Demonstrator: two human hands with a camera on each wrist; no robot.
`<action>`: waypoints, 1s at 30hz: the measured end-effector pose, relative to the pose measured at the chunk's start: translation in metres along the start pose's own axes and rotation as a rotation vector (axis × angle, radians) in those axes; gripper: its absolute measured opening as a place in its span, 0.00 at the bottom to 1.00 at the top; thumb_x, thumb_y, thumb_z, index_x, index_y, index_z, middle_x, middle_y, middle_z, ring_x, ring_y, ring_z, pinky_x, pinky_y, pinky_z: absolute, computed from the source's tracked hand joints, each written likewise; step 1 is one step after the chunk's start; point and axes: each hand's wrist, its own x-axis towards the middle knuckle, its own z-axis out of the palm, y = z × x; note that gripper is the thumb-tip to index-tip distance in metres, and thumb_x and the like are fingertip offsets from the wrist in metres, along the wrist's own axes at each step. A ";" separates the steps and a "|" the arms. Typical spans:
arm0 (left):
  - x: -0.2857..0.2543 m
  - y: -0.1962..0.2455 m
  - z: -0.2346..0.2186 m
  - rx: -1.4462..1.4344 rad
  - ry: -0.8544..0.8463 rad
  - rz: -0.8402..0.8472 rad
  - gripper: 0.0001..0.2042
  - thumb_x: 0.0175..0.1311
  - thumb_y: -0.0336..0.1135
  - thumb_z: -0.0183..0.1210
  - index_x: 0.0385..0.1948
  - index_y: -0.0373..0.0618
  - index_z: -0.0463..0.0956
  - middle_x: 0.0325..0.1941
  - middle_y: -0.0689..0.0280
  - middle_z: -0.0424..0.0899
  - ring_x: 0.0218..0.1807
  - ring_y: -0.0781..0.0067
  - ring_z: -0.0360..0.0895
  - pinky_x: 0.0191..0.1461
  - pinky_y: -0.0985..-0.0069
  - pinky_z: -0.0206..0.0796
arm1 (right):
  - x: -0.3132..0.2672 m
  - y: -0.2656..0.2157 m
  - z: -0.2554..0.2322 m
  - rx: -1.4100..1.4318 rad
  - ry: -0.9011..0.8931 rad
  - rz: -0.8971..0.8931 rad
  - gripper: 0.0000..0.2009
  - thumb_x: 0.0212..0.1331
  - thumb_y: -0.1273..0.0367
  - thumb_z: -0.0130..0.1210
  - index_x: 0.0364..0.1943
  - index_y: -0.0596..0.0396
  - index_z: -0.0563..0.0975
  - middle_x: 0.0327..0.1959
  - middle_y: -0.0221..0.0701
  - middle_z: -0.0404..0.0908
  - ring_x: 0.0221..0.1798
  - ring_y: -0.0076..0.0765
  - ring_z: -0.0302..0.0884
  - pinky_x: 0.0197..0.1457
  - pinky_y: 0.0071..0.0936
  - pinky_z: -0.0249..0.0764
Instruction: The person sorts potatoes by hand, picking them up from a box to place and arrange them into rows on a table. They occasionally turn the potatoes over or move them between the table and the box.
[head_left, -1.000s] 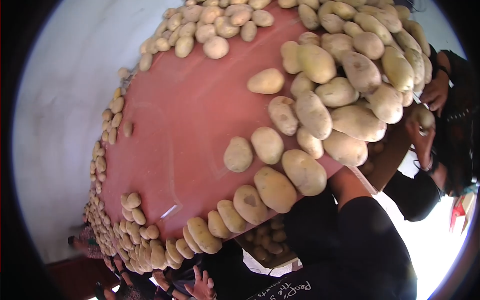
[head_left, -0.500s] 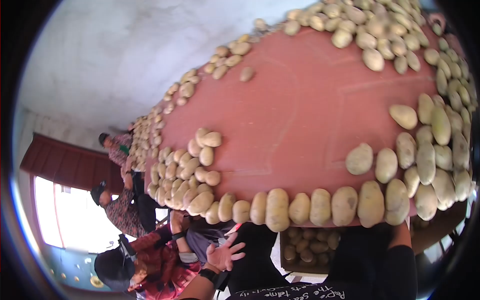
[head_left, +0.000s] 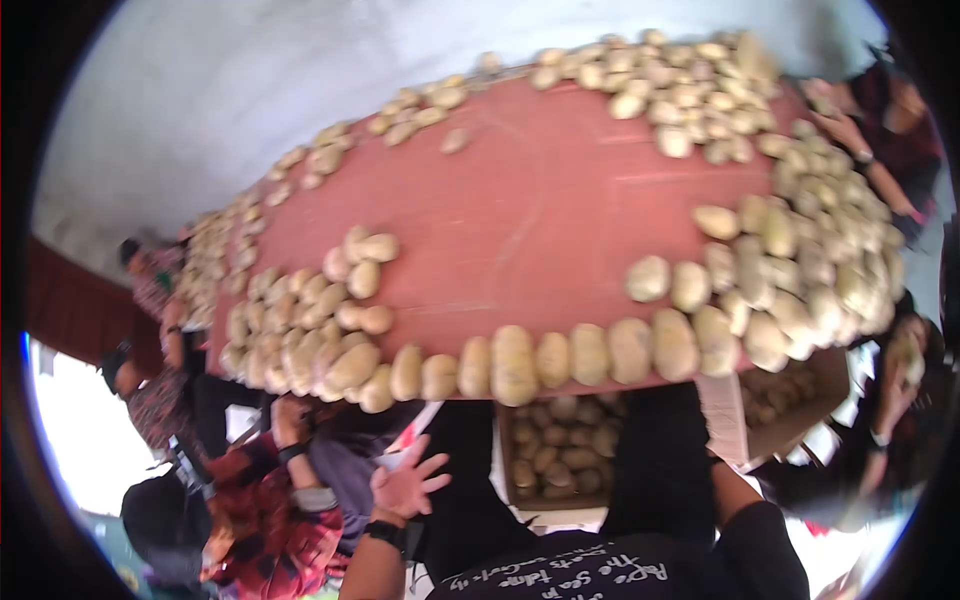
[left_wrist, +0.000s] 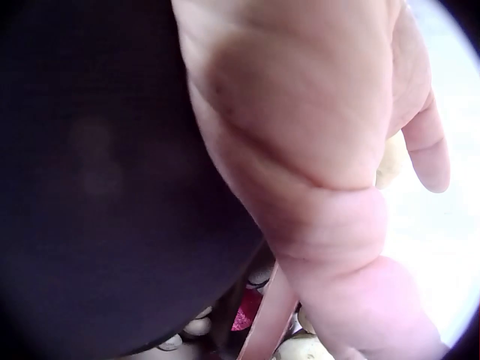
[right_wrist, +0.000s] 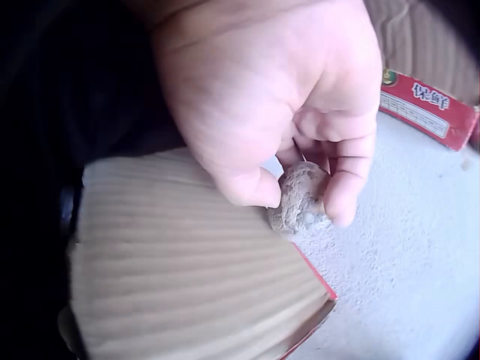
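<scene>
My left hand (head_left: 405, 485), palm up with fingers spread and holding nothing, is below the table's front edge in the head view. In the left wrist view this hand (left_wrist: 315, 157) fills much of the picture beside dark cloth. My right hand is hidden in the head view, its forearm beside a cardboard flap. The right wrist view shows that hand (right_wrist: 277, 97) pinching a rough grey-brown lump (right_wrist: 298, 196) between thumb and fingers, above a pale floor. Potatoes line the red table (head_left: 500, 200), with a row (head_left: 588, 354) along the front edge.
A cardboard box of potatoes (head_left: 560, 445) is below the front edge, and another box (head_left: 795, 400) is to its right. Several people sit or stand around the table, one in a red patterned shirt (head_left: 290, 520) at lower left. A corrugated flap (right_wrist: 187, 255) lies near my right hand.
The head view has swung right and back, bringing in more of the table, the boxes and the people on the right. My left hand, low at the edge earlier, now shows more fully with fingers spread.
</scene>
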 end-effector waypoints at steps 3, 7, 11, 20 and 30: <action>-0.002 -0.006 0.000 -0.009 -0.046 0.005 0.38 0.63 0.46 0.54 0.70 0.59 0.39 0.72 0.48 0.43 0.70 0.35 0.45 0.53 0.38 0.66 | -0.046 -0.015 -0.010 0.125 -0.109 -0.018 0.19 0.61 0.58 0.46 0.50 0.54 0.75 0.46 0.36 0.79 0.49 0.42 0.76 0.44 0.43 0.76; -0.001 -0.011 0.004 0.037 -0.093 -0.045 0.34 0.66 0.45 0.50 0.70 0.61 0.38 0.73 0.51 0.43 0.71 0.39 0.47 0.55 0.41 0.65 | -0.073 -0.020 -0.055 0.617 -0.191 0.168 0.19 0.62 0.58 0.46 0.50 0.54 0.75 0.46 0.35 0.79 0.49 0.41 0.76 0.43 0.43 0.76; -0.001 -0.018 0.007 0.044 -0.082 -0.022 0.35 0.65 0.47 0.51 0.70 0.58 0.40 0.72 0.49 0.45 0.71 0.38 0.47 0.56 0.36 0.62 | -0.128 -0.073 -0.144 0.598 -0.040 0.025 0.15 0.49 0.66 0.57 0.43 0.51 0.74 0.33 0.23 0.77 0.37 0.23 0.74 0.37 0.26 0.73; 0.001 -0.023 0.009 0.179 -0.049 0.012 0.36 0.64 0.47 0.52 0.70 0.56 0.41 0.72 0.49 0.48 0.71 0.40 0.48 0.57 0.38 0.62 | -0.085 -0.203 -0.249 -0.140 0.962 -0.286 0.19 0.43 0.67 0.60 0.42 0.54 0.73 0.41 0.39 0.76 0.47 0.46 0.72 0.49 0.39 0.70; 0.002 -0.024 -0.014 0.351 -0.099 0.238 0.16 0.61 0.37 0.56 0.49 0.45 0.67 0.59 0.58 0.66 0.68 0.52 0.58 0.53 0.60 0.71 | -0.101 -0.255 -0.164 -0.001 0.865 -0.703 0.02 0.46 0.75 0.57 0.23 0.56 0.75 0.23 0.38 0.73 0.32 0.49 0.72 0.39 0.39 0.69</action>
